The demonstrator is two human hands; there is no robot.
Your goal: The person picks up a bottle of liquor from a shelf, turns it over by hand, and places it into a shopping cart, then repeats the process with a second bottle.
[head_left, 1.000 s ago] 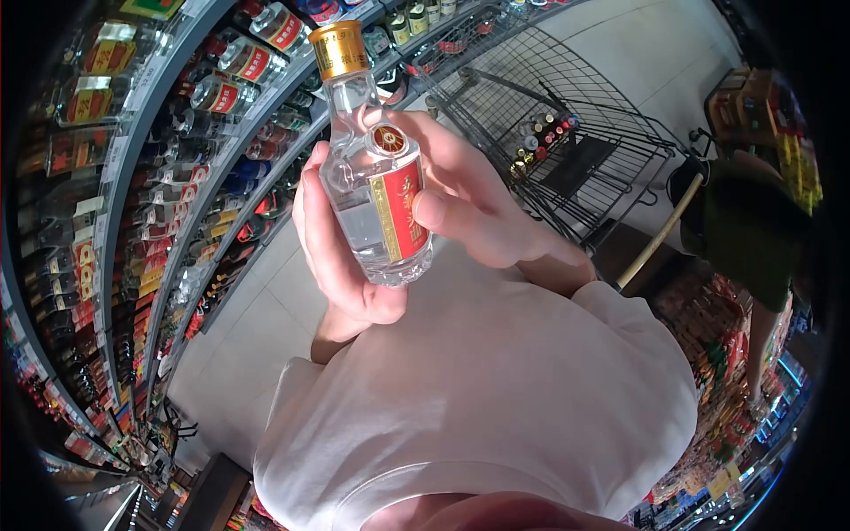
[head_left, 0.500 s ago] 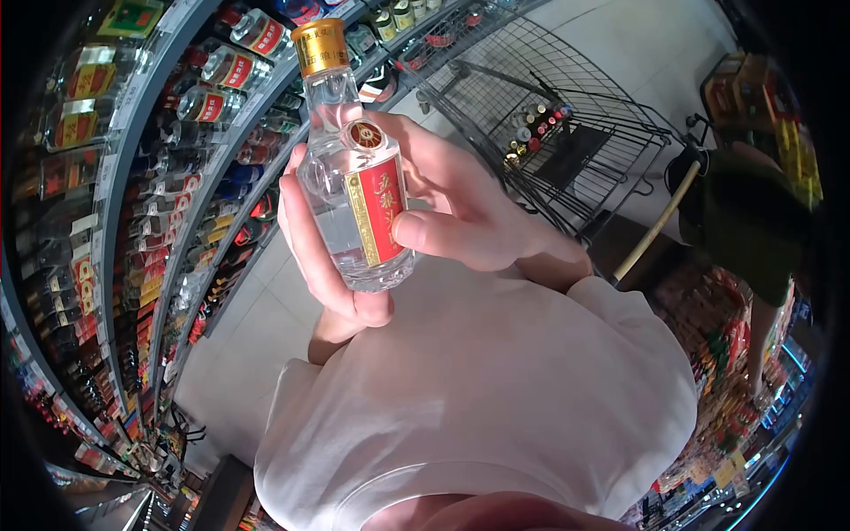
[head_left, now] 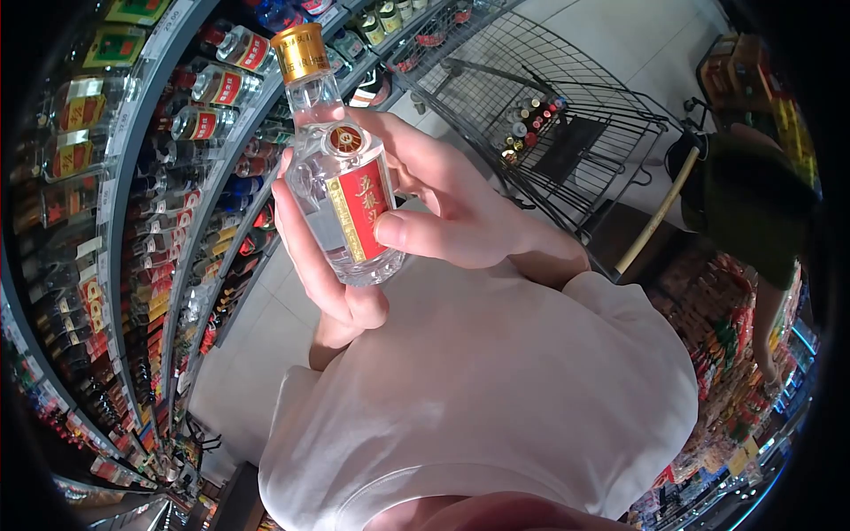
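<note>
A clear glass liquor bottle [head_left: 350, 168] with a gold cap and a red-and-gold label is held in front of my chest, its neck leaning to the upper left. Clear liquid stands inside it. My right hand [head_left: 465, 208] grips it from the right, with the thumb over the edge of the label and the other fingers mostly hidden behind the glass. Along the bottle's left side and near its base, the fingers of my left hand [head_left: 319, 265] curl against it. The label faces me.
On the left, store shelves [head_left: 111, 190] carry rows of bottles with price strips. Ahead stands a wire shopping cart [head_left: 611, 102] with several small bottles [head_left: 531, 124] in it. At the right are a person in dark clothes [head_left: 744, 208], a wooden pole [head_left: 655, 217] and packaged goods [head_left: 722, 354].
The bottle and both hands have shifted slightly left in view. My grip looks the same. The person on the right has lowered an arm a little toward the packaged goods.
</note>
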